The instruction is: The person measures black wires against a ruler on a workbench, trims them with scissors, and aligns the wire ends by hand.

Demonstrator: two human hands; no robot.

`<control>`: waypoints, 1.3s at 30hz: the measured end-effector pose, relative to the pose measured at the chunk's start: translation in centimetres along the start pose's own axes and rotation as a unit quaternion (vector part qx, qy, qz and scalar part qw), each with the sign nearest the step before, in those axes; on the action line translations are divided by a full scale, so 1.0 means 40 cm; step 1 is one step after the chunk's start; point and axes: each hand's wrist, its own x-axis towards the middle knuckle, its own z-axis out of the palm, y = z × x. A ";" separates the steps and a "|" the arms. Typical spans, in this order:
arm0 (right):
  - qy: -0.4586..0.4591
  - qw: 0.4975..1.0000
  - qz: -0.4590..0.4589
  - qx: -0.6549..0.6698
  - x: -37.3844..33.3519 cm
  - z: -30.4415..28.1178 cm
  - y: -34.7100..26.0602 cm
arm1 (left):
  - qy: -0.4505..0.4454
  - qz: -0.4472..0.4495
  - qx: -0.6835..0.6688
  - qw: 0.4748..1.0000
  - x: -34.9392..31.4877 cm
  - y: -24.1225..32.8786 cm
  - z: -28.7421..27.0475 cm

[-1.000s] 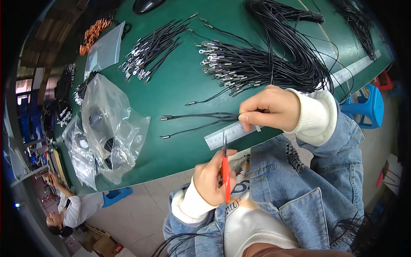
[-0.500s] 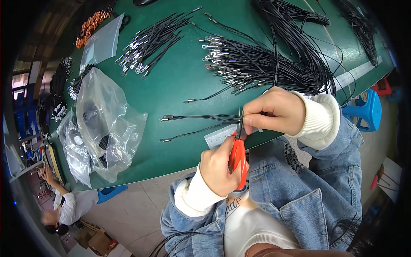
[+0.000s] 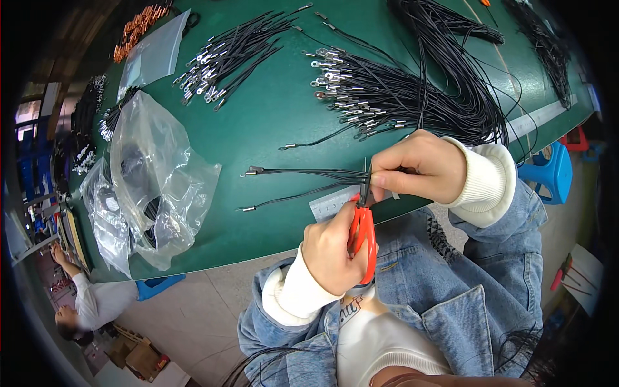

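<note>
My left hand [image 3: 330, 255] is closed around red-handled scissors [image 3: 370, 248]. Their dark blades point away from me and lie across several black wires [image 3: 309, 173]; whether the blades are fully closed is hard to see. My right hand [image 3: 422, 166] pinches those wires just right of the blades, its fingers close to the metal. Silver ring terminals [image 3: 255, 170] tip the wires' left ends, which fan out over the green table. Beneath the wires, a white ruler [image 3: 330, 205] lies along the near edge, partly covered by my hands.
Beyond my right hand lies a large bundle of black wires [image 3: 451, 84] with terminals. A smaller wire pile [image 3: 242, 51] sits farther left. Clear plastic bags [image 3: 174, 174] cover the table's left part. A blue stool [image 3: 551, 171] stands right; another person [image 3: 106, 303] sits at lower left.
The view has shifted slightly. Both hands keep their grips on the scissors and wires, with the blades still across the wires.
</note>
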 end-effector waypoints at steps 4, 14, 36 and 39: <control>-0.005 1.000 0.010 -0.004 0.000 -0.001 -0.006 | -0.004 -0.001 0.001 1.000 -0.001 0.004 -0.006; -0.008 1.000 0.012 -0.011 0.003 -0.001 -0.010 | 0.009 0.012 -0.006 1.000 -0.003 -0.001 -0.001; -0.051 0.997 0.000 -0.058 0.109 0.001 -0.041 | 0.085 0.014 -0.020 0.996 -0.023 -0.049 -0.033; -0.067 0.996 0.016 -0.056 0.134 -0.004 -0.050 | 0.087 0.012 -0.044 0.995 -0.013 -0.058 -0.047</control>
